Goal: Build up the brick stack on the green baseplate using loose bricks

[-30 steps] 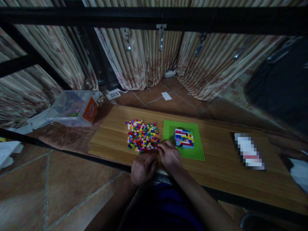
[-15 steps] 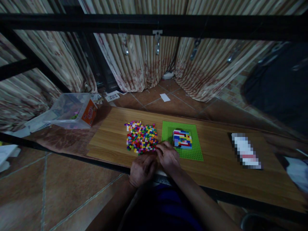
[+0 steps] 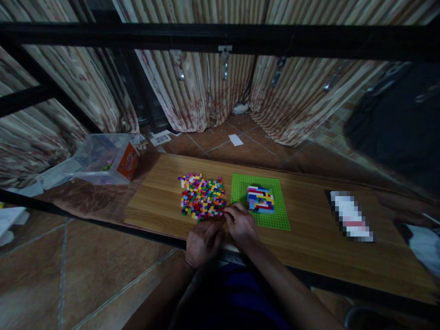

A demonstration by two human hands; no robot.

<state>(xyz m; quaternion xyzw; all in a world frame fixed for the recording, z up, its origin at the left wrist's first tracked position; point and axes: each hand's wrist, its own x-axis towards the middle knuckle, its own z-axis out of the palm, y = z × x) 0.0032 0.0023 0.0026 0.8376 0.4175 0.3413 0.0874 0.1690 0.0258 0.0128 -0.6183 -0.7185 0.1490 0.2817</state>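
Observation:
A loose pile of small multicoloured toy bricks (image 3: 202, 197) lies on the wooden board. My right hand (image 3: 241, 224) is at the pile's near right corner, thumb and forefinger pinched together, with a small red brick showing at the tips. Beside it, my left hand (image 3: 203, 240) rests by the board's near edge with its fingers curled in; whatever they hold is hidden. Just beyond my right hand is a green studded baseplate (image 3: 282, 213). On it stands a block built of striped, many-coloured bricks (image 3: 260, 199).
The long wooden board (image 3: 309, 247) carries a blurred-out pixelated object (image 3: 350, 215) on the right. A clear plastic bin (image 3: 99, 156) with an orange label stands past the left end. Behind, dark metal bars (image 3: 206, 36) cross in front of striped curtains (image 3: 192, 91). Paper lies on the tiled floor.
Both hands stay almost where they were. A bit of red shows more plainly at my right fingertips. The bricks and baseplate have not visibly moved.

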